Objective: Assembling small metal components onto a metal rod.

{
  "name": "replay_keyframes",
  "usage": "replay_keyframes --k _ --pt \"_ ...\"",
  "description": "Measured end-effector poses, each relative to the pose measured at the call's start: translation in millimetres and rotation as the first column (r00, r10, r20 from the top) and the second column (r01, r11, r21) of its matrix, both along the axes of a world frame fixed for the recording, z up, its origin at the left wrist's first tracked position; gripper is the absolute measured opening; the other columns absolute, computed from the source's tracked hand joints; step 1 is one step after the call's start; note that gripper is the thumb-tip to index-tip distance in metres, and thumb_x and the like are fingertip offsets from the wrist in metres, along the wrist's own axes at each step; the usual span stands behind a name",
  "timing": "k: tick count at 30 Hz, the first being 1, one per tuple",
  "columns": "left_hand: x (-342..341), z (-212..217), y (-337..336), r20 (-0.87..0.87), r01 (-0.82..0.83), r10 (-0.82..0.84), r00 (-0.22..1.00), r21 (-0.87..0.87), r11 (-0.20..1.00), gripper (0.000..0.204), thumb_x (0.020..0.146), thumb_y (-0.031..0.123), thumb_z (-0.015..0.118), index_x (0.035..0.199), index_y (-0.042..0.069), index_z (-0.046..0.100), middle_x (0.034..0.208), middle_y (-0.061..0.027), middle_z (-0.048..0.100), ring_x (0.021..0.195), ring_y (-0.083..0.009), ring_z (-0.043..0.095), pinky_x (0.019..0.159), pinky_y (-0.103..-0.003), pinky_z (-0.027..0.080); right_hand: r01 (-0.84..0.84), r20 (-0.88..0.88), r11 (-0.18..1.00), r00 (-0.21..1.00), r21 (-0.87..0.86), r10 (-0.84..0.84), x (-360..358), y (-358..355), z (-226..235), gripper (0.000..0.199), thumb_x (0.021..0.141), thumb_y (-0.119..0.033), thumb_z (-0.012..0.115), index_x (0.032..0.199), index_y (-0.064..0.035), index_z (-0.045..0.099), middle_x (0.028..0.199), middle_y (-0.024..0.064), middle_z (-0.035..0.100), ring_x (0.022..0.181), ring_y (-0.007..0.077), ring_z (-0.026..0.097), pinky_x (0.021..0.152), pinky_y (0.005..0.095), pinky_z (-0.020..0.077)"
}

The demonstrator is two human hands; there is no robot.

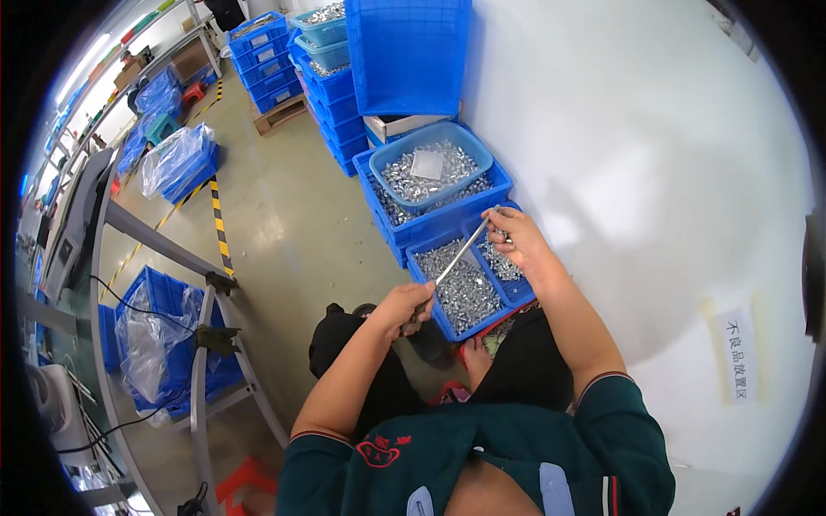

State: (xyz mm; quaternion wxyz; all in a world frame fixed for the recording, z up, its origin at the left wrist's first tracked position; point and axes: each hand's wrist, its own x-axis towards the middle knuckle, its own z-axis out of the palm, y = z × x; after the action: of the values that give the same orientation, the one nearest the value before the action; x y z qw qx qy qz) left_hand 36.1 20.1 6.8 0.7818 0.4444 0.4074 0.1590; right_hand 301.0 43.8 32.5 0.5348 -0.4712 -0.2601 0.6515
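Note:
Between my two hands a thin straight metal rod slants over a blue divided tray. My left hand is closed round the rod's lower end. At the upper end, the fingers of my right hand pinch the tip; small shiny pieces seem to show in that palm. Beneath the rod, the tray's larger left compartment holds a heap of small silver metal parts. More small metal parts lie in the narrower right compartment, partly hidden by my right hand.
Just beyond, a light-blue basin of metal parts rests in a blue crate. Stacked blue crates stand farther back. A white wall runs along the right. At left are a metal-framed bench and a plastic-lined blue crate.

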Motion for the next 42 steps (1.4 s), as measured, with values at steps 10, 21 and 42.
replay_keyframes --k 10,21,42 --pt "1 -21 -19 -0.481 0.146 0.408 0.776 0.766 0.626 0.036 0.083 0.038 0.056 0.073 0.004 0.059 0.068 -0.0184 0.058 0.061 -0.0405 0.052 0.055 -0.044 0.042 0.345 0.010 0.936 0.938 0.064 -0.347 54 13 -4 0.013 0.087 -0.015 0.055 0.087 -0.0015 0.055 0.066 0.0026 0.045 0.047 0.0070 0.040 0.033 0.0181 0.0255" --pt "-1 -35 -4 -0.304 -0.060 0.298 0.905 0.603 0.796 0.039 0.086 0.034 0.056 0.066 0.001 0.055 0.051 -0.0044 0.045 0.048 -0.0116 0.044 0.047 -0.030 0.035 0.282 0.489 0.956 0.847 -0.083 -0.207 71 13 -18 0.027 0.082 -0.011 0.061 0.106 0.0017 0.057 0.071 0.0018 0.048 0.052 0.0074 0.042 0.037 0.0183 0.0257" --pt "-7 -29 -6 -0.247 -0.097 0.274 0.929 0.553 0.827 0.039 0.088 0.033 0.055 0.062 0.003 0.053 0.052 0.0039 0.042 0.051 -0.0059 0.038 0.047 -0.025 0.030 -0.081 -0.223 0.995 0.973 -0.064 0.065 13 19 1 0.029 0.083 -0.029 0.064 0.090 -0.0018 0.057 0.064 0.0026 0.047 0.045 0.0063 0.039 0.034 0.0161 0.0260"
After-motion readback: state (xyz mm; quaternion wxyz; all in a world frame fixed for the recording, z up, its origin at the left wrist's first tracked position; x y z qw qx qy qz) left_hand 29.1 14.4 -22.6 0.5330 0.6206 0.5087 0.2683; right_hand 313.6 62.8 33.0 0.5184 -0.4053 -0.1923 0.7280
